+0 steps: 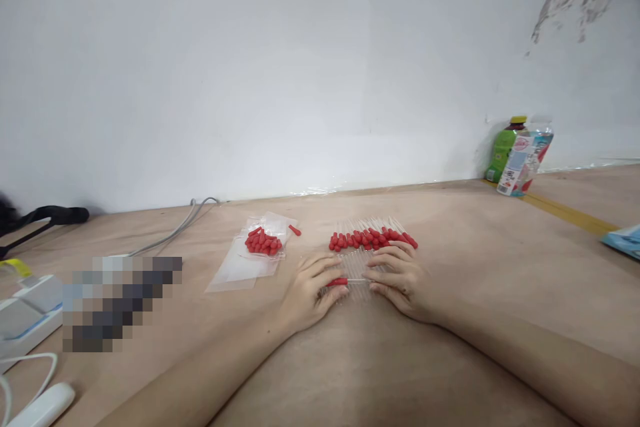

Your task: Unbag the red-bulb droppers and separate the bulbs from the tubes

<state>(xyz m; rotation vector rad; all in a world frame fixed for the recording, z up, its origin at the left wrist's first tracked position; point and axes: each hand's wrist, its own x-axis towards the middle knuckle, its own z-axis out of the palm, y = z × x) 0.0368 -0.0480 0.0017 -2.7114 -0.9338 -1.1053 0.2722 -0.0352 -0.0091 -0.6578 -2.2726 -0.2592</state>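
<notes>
Worktop [350, 373] with both hands at one stick [357, 280]: the left hand [309, 285], fingers curled, pinches its red cap [341, 281]; the right hand [404, 275], fingers slightly spread, has thumb and forefinger closed on its clear end. Loose clear sticks [356, 259] lie beneath the hands; red-capped sticks [368, 237] lie just beyond. At left, more caps [263, 243] rest on plastic bags [231, 272].

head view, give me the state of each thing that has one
left hand, pinching held tip
right hand, pinching held stick
held stick, meets the held tip; depth unclear
clear sticks, side by side between the hands
tipped sticks, in a row, red ends nearer the person
loose tips, piled on bags
bags, flat, overlapping
green bottle, yellow cap on
</notes>
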